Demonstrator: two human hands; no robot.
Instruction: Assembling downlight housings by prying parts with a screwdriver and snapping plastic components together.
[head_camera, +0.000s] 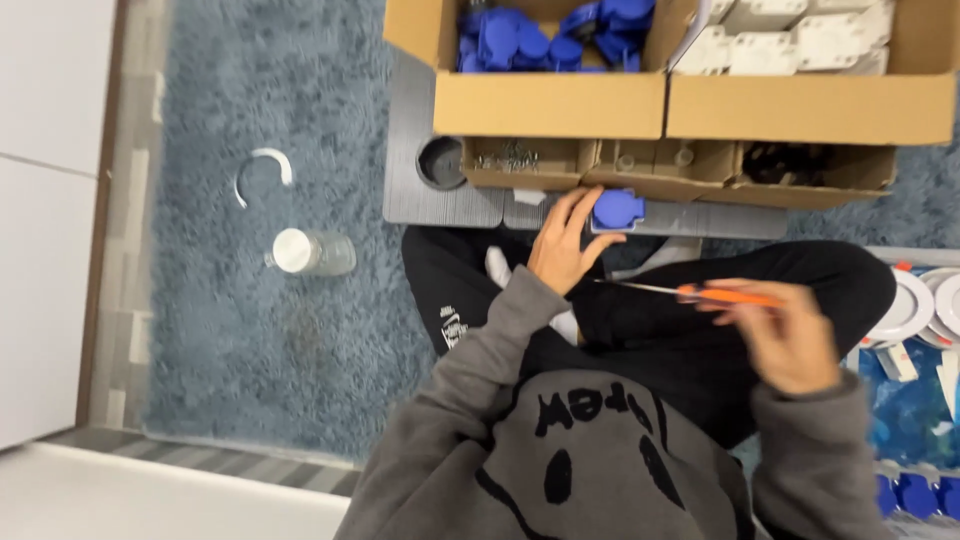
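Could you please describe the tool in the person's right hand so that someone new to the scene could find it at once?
Start at the seated person's black-trousered lap. Just above it the right hand holds a screwdriver, lying level and pointing towards the left hand. Its bright orange handle and thin metal shaft are unlike the blue parts nearby.

The orange-handled screwdriver (700, 293) in the right hand (790, 340) is smeared by motion, so its tip cannot be made out. The left hand (562, 250) covers part of the blue socket piece (618, 211) at its three o'clock. Both cardboard boxes (700, 105) run off the top edge at twelve o'clock. At three o'clock the white round fittings (925, 300) are cut by the frame. The small metal bits (510, 157) in the low tray are too tiny to identify.
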